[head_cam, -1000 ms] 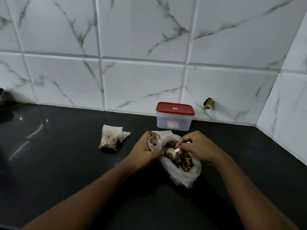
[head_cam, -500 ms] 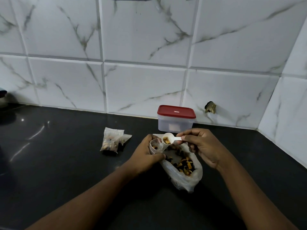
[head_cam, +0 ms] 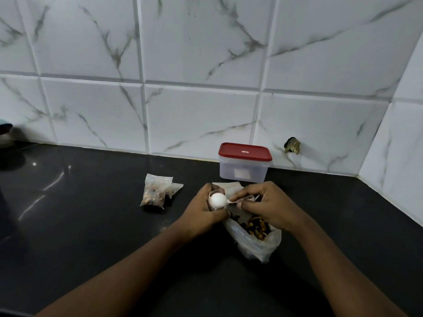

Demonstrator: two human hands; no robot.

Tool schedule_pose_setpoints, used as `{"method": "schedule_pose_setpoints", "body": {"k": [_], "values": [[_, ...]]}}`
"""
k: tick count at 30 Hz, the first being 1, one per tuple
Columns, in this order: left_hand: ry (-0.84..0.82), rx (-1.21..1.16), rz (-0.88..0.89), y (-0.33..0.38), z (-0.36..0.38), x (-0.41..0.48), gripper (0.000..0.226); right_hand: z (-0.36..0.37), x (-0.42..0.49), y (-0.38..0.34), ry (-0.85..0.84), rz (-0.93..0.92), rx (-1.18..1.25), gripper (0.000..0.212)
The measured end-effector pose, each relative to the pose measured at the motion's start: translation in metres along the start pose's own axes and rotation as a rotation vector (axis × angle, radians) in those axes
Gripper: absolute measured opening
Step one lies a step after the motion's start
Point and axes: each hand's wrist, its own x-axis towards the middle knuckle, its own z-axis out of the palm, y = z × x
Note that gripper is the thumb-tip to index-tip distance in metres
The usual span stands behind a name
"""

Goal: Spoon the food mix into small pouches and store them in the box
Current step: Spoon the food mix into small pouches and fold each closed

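My left hand [head_cam: 203,211] is closed around a small clear pouch [head_cam: 211,195], mostly hidden in my fist. My right hand [head_cam: 267,205] pinches the handle of a white plastic spoon [head_cam: 218,200], whose bowl is turned upside down over the pouch mouth. Under my right hand lies an open plastic bag of food mix [head_cam: 254,234] with dark and orange pieces. A filled pouch [head_cam: 154,191] and a second one [head_cam: 175,188] behind it lie on the counter to the left. The clear box with a red lid [head_cam: 244,162] stands closed against the wall.
The dark glossy counter [head_cam: 80,225] runs to a white marbled tile wall [head_cam: 206,88] at the back and right. A hole in the tile [head_cam: 291,145] sits right of the box. A dark object [head_cam: 5,129] shows at the far left edge.
The spoon went from dipping in the bag, up loaded beside the pouch, to tipped bowl-down over the pouch mouth. My left hand has kept hold of the pouch.
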Motion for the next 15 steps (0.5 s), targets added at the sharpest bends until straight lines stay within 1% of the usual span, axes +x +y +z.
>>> {"method": "schedule_pose_setpoints", "body": {"k": [3, 5, 6, 8, 10, 13, 15], "values": [[0.004, -0.006, -0.014, -0.001, -0.001, 0.000, 0.048, -0.008, 0.000, -0.001, 0.162, -0.014, 0.121, 0.024], [-0.001, 0.000, -0.025, -0.001, -0.002, 0.000, 0.045, -0.015, 0.001, 0.002, 0.231, 0.006, 0.079, 0.024], [-0.003, 0.006, -0.028, -0.001, -0.002, 0.000, 0.043, -0.017, 0.002, 0.005, 0.235, 0.028, 0.003, 0.024], [0.000, 0.026, -0.025, -0.001, -0.002, 0.000, 0.041, -0.017, 0.002, 0.013, 0.203, 0.086, -0.194, 0.024], [0.005, 0.033, -0.022, 0.000, -0.002, 0.000, 0.041, -0.013, 0.002, 0.018, 0.141, 0.135, -0.314, 0.021], [0.001, 0.026, -0.033, 0.001, -0.002, 0.000, 0.042, -0.008, 0.002, 0.017, 0.054, 0.166, -0.401, 0.020], [0.002, 0.031, -0.030, 0.001, -0.001, 0.000, 0.042, -0.008, 0.002, 0.013, 0.025, 0.172, -0.382, 0.020]]}}
